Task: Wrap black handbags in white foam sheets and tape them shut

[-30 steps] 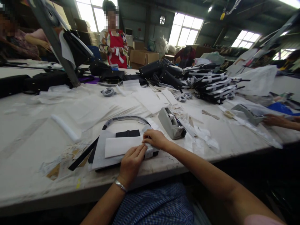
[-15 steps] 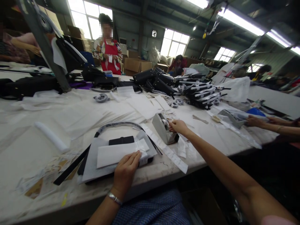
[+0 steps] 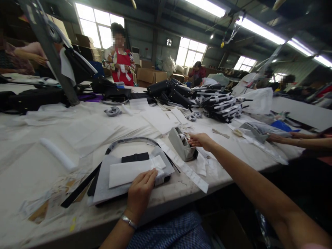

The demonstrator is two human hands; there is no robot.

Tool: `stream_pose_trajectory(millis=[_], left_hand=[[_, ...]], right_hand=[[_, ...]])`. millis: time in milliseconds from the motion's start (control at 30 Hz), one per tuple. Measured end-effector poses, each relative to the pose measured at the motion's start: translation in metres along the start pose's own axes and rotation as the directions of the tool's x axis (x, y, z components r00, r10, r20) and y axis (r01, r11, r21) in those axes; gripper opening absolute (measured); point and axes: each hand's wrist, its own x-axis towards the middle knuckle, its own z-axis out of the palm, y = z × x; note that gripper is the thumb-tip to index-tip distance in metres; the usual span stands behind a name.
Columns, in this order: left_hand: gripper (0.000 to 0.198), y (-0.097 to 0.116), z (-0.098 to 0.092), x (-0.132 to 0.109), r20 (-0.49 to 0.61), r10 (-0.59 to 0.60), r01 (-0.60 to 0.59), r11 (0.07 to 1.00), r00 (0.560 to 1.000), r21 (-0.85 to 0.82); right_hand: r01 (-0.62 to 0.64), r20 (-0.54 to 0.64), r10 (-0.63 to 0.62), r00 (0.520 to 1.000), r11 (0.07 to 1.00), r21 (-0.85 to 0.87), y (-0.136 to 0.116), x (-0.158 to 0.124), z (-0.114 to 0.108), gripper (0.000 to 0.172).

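Fingers (image 3: 151,177) extended, the left hand (image 3: 141,189) rests unclenched on the white sheet (image 3: 126,174) over the black bag (image 3: 135,157), while the nearer right hand (image 3: 202,141) curls, grip unclear, beside the grey tape dispenser (image 3: 181,146), which slants lengthwise from far left to near right, right of the bag.

The right grip (image 3: 197,141) has left its place by the left grip (image 3: 142,188) and gone over to the dispenser (image 3: 182,145), fingertips now at that landmark's right side. Left of the dispenser, the card's (image 3: 133,173) right end, covered a second ago, now shows.
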Motion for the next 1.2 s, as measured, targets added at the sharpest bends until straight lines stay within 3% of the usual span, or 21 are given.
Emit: stream_pose_trajectory(millis=[100, 233, 367, 467, 700, 867, 967, 1100, 1200], left_hand=[[0.038, -0.001, 0.000, -0.001, 0.001, 0.004, -0.004, 1.000, 1.000, 0.016], [0.037, -0.001, 0.000, -0.002, 0.002, 0.006, -0.006, 1.000, 1.000, 0.025], [0.037, -0.001, 0.001, -0.002, -0.001, 0.005, -0.004, 1.000, 1.000, 0.029], [0.038, -0.002, 0.001, -0.002, 0.009, -0.002, 0.002, 0.999, 1.000, 0.033], [0.037, -0.002, 0.001, -0.003, 0.020, -0.001, 0.000, 0.999, 1.000, 0.039], [0.038, -0.002, 0.001, -0.003, 0.025, 0.002, -0.004, 0.999, 1.000, 0.049], [0.039, -0.003, 0.001, -0.005, 0.018, 0.004, -0.004, 0.999, 1.000, 0.043], [0.040, -0.003, 0.003, -0.007, 0.003, -0.005, 0.004, 0.999, 1.000, 0.047], [0.040, -0.002, 0.004, -0.006, -0.001, -0.009, 0.009, 0.999, 1.000, 0.046]], right_hand=[[-0.006, -0.021, 0.006, 1.000, 1.000, 0.007, 0.014, -0.038, -0.015, 0.029], [0.036, -0.087, -0.036, 0.996, 0.999, 0.000, 0.055, -0.074, -0.023, 0.033], [0.108, -0.178, -0.105, 0.978, 0.994, 0.008, 0.101, -0.077, -0.013, 0.045], [0.175, -0.224, -0.178, 0.958, 0.984, -0.037, 0.122, -0.065, -0.003, 0.049], [0.246, -0.232, -0.312, 0.921, 0.930, -0.271, 0.122, -0.043, -0.004, 0.039], [0.281, -0.177, -0.399, 0.900, 0.840, -0.464, 0.112, -0.052, -0.019, 0.031], [0.329, -0.112, -0.509, 0.853, 0.693, -0.641, 0.109, -0.066, -0.029, 0.026], [0.324, 0.073, -0.665, 0.743, 0.263, -0.909, 0.106, -0.081, -0.040, 0.030], [0.393, 0.233, -0.709, 0.666, 0.068, -0.917, 0.098, -0.092, -0.041, 0.029]])
